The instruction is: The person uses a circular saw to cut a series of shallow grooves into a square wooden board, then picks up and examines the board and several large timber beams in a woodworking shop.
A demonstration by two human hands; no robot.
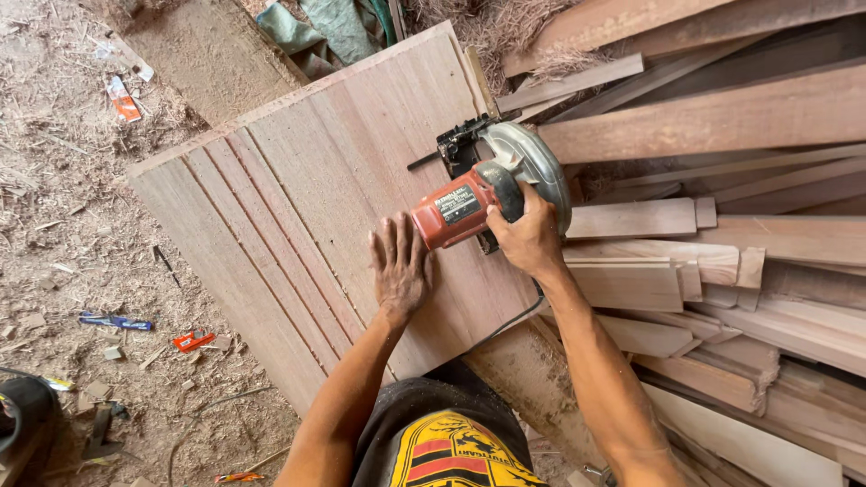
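View from above, looking down at a person's two bare arms over a wide wooden panel [307,207] that lies tilted across the frame on a dirt floor [63,225]. The panel is reddish-brown w/ several long parallel grooves cut along its left half.

Right hand [528,239]: grip closed around the black handle of a circular saw [492,185]. Saw has an orange-red motor body and a silver blade guard; it sits on the panel's right edge, approx. mid-frame. A black cord [510,320] runs from below the hand down over the panel edge.

Left hand [400,266]: grip open, palm flat, fingers spread, pressing on the panel just left of the saw's motor, almost touching it. It holds nothing.

Right of the saw, close against the panel edge: a deep, untidy stack of planks and offcuts [722,243], filling the whole right side.

Left, on the floor: sawdust, wood chips, a blue pen-like item [115,322], small orange scraps [193,341], a crumpled wrapper [124,99]. Top centre: green cloth [334,27]. Bottom left corner: a dark object, too cut off to identify. Bottom centre: the person's dark shirt w/ a yellow and red crest [451,451].
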